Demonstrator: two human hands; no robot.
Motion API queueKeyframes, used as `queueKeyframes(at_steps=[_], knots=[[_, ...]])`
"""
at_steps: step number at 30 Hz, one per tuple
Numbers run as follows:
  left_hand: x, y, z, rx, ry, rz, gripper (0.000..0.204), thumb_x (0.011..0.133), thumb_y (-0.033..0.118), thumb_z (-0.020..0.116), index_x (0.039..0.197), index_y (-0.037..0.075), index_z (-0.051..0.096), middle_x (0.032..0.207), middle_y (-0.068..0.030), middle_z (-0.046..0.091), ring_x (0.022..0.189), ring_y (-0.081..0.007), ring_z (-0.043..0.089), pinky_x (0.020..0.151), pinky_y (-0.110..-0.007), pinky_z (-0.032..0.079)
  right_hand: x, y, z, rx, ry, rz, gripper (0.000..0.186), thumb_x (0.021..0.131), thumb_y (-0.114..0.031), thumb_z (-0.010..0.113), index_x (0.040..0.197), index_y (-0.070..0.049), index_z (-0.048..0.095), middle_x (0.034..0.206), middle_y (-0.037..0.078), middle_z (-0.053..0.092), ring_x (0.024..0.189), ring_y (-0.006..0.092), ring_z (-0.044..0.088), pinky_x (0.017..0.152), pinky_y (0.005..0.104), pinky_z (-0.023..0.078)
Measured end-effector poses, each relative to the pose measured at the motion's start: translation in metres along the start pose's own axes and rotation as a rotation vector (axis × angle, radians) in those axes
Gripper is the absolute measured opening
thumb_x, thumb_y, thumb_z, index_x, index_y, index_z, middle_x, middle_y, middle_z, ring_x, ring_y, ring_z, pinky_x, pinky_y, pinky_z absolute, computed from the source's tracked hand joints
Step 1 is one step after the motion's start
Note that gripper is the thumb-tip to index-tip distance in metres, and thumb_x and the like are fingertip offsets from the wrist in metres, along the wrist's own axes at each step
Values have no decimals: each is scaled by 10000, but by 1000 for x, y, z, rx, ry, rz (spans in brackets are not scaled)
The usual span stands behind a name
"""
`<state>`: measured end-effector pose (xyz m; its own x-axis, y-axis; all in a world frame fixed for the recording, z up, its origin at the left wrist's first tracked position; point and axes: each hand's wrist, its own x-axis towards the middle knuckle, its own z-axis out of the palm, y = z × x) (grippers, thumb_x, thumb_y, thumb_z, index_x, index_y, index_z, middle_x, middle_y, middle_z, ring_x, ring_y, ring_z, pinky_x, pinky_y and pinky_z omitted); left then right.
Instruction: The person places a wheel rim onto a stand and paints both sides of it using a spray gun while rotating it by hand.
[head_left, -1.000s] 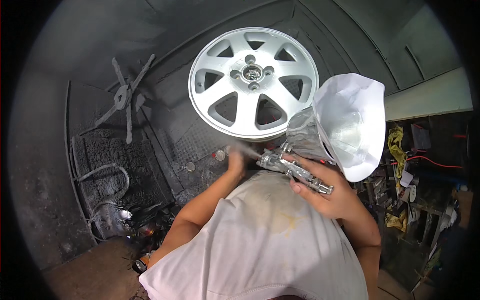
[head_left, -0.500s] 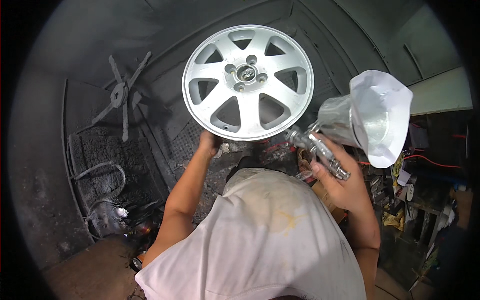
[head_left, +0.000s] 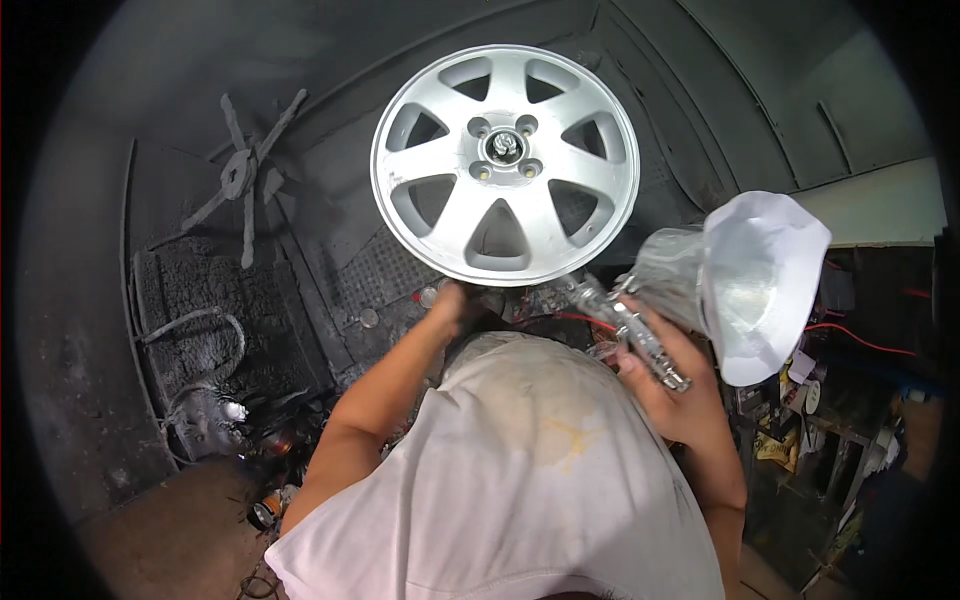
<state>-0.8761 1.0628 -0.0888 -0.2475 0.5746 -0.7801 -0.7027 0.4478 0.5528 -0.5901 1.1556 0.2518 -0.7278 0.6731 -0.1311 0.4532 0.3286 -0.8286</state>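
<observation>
The yellow packet (head_left: 776, 452) at the lower right bears dark lettering, too small to read surely.

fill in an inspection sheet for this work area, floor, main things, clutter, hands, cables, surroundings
surface: dark floor, patterned in part
main things: silver wheel, raised; spray gun with clear cup and white cone
clutter: small round thing on the floor; flashlight lower left; mixed items at right
hands: left hand below the wheel's near edge, grip unclear; right hand holds the spray gun
cables: red cord at right
surroundings: grey walls; coated cross-shaped stand at left
</observation>
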Motion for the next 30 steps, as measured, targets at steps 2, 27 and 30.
queueKeyframes(at_steps=[2, 27, 30], knots=[[11, 34, -28, -60, 45, 167, 331, 1051, 217, 475, 1311, 64, 613, 1226, -93, 687, 1082, -227, 652, 920, -404, 541, -5, -2, -7, 104, 66, 134, 509, 968, -73, 657, 1463, -35, 544, 1186, 117, 690, 1031, 174, 645, 951, 311, 495], [40, 65, -34, -98, 43, 244, 393, 1023, 233, 455, 1339, 31, 574, 1270, -135, 656, 1156, -293, 615, 1008, -474, 494, -6, -2, -16, 341, 186, 179, 508, 953, -60, 676, 1446, -13, 560, 935, 47, 671, 841, 117, 614, 823, 279, 508], [7, 43, 24, -85, 74, 105, 425, 1059, 396, 477, 1345, 98, 577, 1311, -89, 634, 1192, -251, 590, 993, -481, 499, -4, -7, -17, 400, 66, 188, 526, 952, -64, 688, 1458, -16, 551, 993, 57, 683, 902, 111, 625, 872, 271, 503]])
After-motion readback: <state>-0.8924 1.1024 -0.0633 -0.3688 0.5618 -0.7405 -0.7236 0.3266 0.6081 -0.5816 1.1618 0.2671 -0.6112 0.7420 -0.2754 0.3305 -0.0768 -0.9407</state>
